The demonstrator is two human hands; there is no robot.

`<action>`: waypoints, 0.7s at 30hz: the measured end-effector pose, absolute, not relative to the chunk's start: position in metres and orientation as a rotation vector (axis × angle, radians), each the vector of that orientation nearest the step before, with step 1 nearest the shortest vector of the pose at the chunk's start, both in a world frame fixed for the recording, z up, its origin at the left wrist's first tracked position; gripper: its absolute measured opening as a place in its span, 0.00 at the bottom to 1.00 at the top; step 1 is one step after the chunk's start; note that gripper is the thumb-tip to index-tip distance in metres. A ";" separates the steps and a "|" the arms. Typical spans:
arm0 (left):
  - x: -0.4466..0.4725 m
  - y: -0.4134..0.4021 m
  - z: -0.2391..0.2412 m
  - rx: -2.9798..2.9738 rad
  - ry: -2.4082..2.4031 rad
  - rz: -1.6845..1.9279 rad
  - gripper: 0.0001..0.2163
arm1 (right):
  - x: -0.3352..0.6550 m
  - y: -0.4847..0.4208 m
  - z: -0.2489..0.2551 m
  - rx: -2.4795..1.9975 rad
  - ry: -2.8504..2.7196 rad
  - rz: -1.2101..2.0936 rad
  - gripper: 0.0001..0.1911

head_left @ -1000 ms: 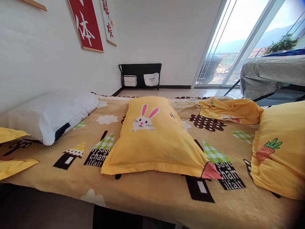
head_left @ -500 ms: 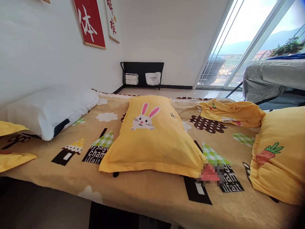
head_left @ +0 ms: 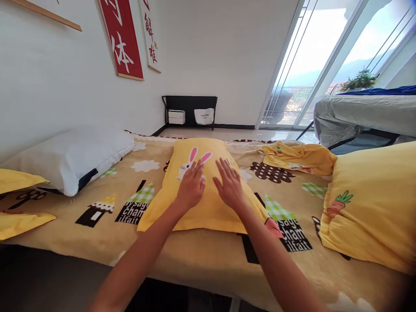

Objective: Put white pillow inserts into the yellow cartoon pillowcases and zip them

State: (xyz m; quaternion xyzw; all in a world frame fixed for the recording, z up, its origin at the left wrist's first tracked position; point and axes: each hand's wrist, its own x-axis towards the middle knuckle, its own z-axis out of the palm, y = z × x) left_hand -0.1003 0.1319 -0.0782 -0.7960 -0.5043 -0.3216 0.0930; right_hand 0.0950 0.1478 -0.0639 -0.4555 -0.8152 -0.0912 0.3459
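On the blanket (head_left: 208,253), the left printed house (head_left: 131,212) reads "aysage", "cham" and "ilfait" in white on black; the right printed house (head_left: 295,236) reads "sage", "cham", "ilfait". The yellow pillow (head_left: 208,212) bears dark lettering beside the right hand (head_left: 230,188), its "H" legible and the rest partly covered. The red scroll (head_left: 122,41) shows a white "体" below a cut-off character; the white scroll (head_left: 150,39) carries a red "解难". Lettering on the white bag (head_left: 204,118) is too small to read.

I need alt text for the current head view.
A person's left hand and right hand are palm-down over a yellow rabbit pillow on a patterned bedspread. A white pillow lies to the left, a yellow carrot pillow to the right.
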 end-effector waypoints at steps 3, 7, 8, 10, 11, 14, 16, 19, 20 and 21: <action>-0.115 0.121 -0.106 -2.343 -1.620 -0.714 0.25 | 0.093 0.150 -0.112 -1.309 -2.267 -0.086 0.29; -0.174 0.079 -0.156 -2.356 -1.739 -0.498 0.27 | 0.155 0.136 -0.170 -1.541 -2.289 0.070 0.33; -0.191 0.066 -0.165 -2.348 -1.802 -0.481 0.28 | 0.173 0.129 -0.180 -1.593 -2.278 0.100 0.34; -0.222 0.043 -0.177 -2.341 -1.956 -0.473 0.29 | 0.204 0.115 -0.192 -1.669 -2.248 0.142 0.35; -0.235 0.034 -0.179 -2.330 -2.044 -0.495 0.30 | 0.216 0.110 -0.194 -1.691 -2.214 0.166 0.35; -0.264 0.023 -0.176 -2.146 -2.322 -0.656 0.33 | 0.240 0.107 -0.192 -1.743 -1.968 0.335 0.34; -0.271 0.026 -0.165 -1.986 -2.482 -0.786 0.30 | 0.246 0.114 -0.183 -1.794 -1.748 0.467 0.33; -0.261 0.038 -0.138 -1.982 -2.769 -0.932 0.25 | 0.240 0.125 -0.161 -1.869 -1.658 0.690 0.27; -0.254 0.041 -0.129 -2.042 -2.875 -0.995 0.24 | 0.236 0.127 -0.153 -1.872 -1.680 0.767 0.25; -0.247 0.043 -0.121 -2.102 -2.974 -1.076 0.23 | 0.232 0.128 -0.145 -1.872 -1.698 0.815 0.24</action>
